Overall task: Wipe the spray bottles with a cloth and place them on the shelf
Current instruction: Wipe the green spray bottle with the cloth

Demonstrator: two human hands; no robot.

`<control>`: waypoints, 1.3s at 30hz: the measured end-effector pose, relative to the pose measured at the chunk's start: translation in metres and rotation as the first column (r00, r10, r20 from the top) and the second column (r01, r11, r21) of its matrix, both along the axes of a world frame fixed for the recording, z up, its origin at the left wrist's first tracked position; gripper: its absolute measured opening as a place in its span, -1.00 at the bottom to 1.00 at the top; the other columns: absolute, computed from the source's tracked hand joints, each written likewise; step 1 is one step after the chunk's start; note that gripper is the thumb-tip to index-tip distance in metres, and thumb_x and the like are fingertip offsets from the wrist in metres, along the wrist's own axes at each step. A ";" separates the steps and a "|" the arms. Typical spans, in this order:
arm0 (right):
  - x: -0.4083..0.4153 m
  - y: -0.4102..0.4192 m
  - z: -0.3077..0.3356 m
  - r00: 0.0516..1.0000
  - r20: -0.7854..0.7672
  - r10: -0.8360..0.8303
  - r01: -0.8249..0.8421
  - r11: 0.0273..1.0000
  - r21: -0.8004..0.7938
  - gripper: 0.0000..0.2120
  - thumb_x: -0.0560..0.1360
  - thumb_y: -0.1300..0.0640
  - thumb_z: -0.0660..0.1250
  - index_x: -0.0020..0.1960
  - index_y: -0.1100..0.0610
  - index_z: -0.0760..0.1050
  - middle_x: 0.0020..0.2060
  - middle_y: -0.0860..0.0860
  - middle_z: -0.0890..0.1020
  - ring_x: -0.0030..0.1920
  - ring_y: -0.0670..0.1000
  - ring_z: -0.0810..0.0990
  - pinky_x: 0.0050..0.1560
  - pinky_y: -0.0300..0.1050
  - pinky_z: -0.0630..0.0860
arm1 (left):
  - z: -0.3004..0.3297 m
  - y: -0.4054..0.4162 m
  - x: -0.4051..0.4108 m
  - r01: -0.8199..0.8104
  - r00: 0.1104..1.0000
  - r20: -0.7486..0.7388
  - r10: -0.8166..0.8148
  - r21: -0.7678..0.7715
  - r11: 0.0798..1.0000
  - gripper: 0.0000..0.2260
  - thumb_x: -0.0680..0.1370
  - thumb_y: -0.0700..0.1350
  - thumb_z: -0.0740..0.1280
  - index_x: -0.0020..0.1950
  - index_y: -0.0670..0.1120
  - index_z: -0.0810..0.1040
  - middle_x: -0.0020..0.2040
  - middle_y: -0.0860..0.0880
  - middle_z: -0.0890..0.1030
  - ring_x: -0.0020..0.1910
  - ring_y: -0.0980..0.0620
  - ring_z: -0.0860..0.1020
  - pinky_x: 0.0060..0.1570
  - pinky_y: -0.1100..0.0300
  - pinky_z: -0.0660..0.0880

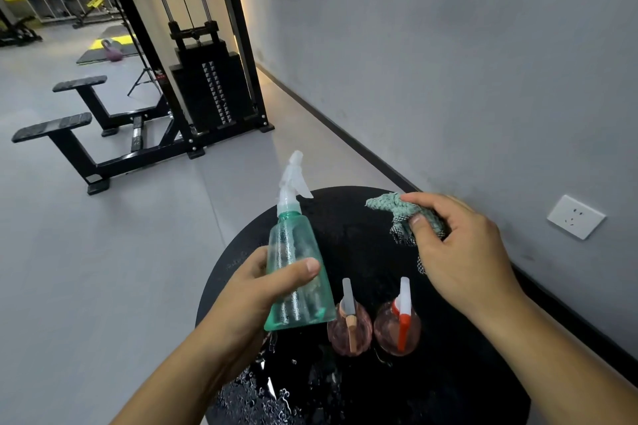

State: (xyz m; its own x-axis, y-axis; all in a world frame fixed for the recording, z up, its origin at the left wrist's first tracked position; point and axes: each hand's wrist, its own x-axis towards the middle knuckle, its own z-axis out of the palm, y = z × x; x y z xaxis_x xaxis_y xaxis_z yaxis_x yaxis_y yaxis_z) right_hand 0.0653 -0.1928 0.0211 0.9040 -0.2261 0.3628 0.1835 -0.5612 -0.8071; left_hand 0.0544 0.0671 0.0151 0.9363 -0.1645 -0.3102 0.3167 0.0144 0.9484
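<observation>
My left hand [257, 290] grips a wet green spray bottle [293, 245] with a white trigger head, held upright and slightly tilted above the round black table [459, 373]. My right hand [455, 248] is closed on a bunched green cloth [397, 207] with a checkered edge, held to the right of the green bottle and apart from it. Two pink round spray bottles stand on the table below my hands: one with a tan trigger [349, 324], one with a red trigger [397, 328].
Water drops lie on the table's near left part [262, 386]. A grey wall with a white socket [576, 216] runs along the right. A black cable weight machine [203, 90] stands on the grey floor ahead. No shelf for the bottles is visible nearby.
</observation>
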 end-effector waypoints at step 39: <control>-0.003 0.009 0.006 0.999 0.047 0.010 -0.012 0.999 0.039 -0.73 0.61 0.15 0.38 0.23 -0.13 0.62 0.07 -0.22 0.68 -0.09 -0.28 0.61 -0.03 -0.54 0.46 | 0.012 -0.008 -0.016 0.145 0.986 -0.077 -0.151 -0.080 0.986 -0.63 0.34 -0.16 0.53 0.14 -0.09 0.70 0.01 -0.26 0.71 -0.12 -0.18 0.70 -0.23 0.06 0.64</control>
